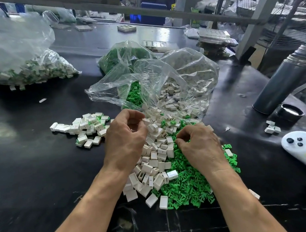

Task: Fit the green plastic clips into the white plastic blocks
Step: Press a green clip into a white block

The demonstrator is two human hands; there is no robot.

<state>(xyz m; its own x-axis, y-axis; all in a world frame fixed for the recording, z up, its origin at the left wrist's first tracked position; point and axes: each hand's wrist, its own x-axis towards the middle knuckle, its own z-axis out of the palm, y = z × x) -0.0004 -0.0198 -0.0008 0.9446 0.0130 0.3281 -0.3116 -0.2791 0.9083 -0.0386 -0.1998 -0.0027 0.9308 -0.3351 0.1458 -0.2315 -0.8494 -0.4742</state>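
Note:
A heap of white plastic blocks (158, 153) spills from an open clear bag (182, 75) onto the black table. Loose green clips (190, 187) lie beside and under the heap, to its right. My left hand (126, 139) hovers over the top of the heap, fingers curled, and pinches a white block (146, 120) at its fingertips. My right hand (198, 145) rests on the green clips with its fingers curled, thumb and forefinger pinching a green clip that is mostly hidden. A small pile of blocks with green clips fitted (89, 126) lies to the left.
A large bag of fitted blocks (30, 70) sits at the far left, and a bag of green clips (121, 55) behind the open bag. On the right are a grey flask (284, 83), its black lid (289, 112), several stray blocks (271, 128) and a white handheld device (302, 147).

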